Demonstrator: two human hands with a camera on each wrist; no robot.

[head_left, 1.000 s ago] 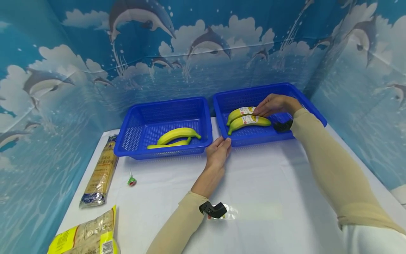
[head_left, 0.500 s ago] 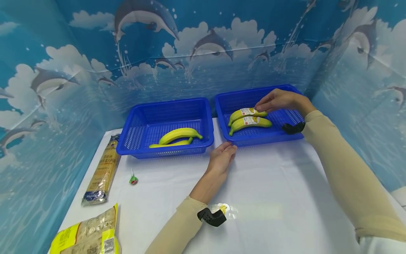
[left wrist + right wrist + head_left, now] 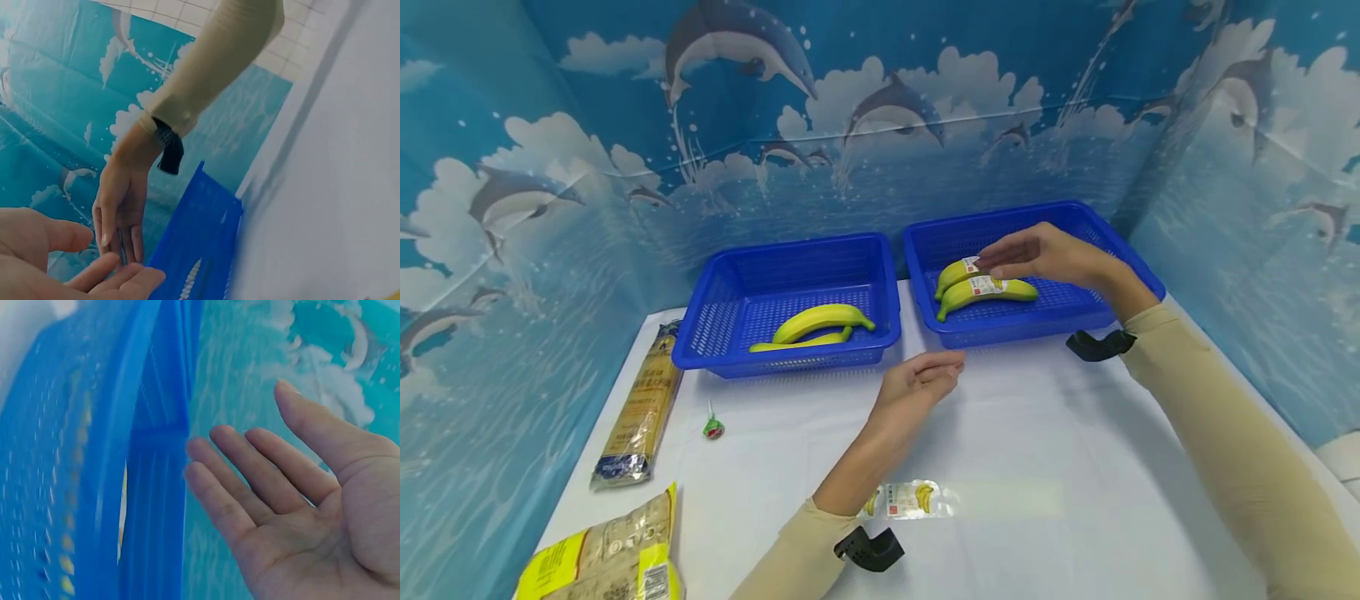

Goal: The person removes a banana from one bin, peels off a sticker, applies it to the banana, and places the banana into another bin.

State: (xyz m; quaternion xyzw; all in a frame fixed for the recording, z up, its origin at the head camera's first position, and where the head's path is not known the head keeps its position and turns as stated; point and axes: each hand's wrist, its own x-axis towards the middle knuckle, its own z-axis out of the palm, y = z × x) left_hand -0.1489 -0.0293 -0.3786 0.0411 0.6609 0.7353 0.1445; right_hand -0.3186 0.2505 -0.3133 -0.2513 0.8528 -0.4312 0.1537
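Two greenish-yellow bananas with printed labels lie side by side in the right blue basket. My right hand is over that basket, overlapping the rear banana and the label of the front banana in the head view. In the right wrist view the right hand has its fingers spread, palm bare, beside the basket wall. My left hand hovers over the table just in front of the right basket, fingers extended and holding nothing. The left wrist view shows the left hand below the right hand.
The left blue basket holds two more bananas. On the table's left are a pasta pack, a lollipop and a yellow-edged bag. A clear strip of banana labels lies near the left forearm. Dolphin-printed curtains surround the table.
My right hand has let go of the rear banana's label and lifted off, fingers opening. My left hand has left the right basket's front rim and drawn back toward me.
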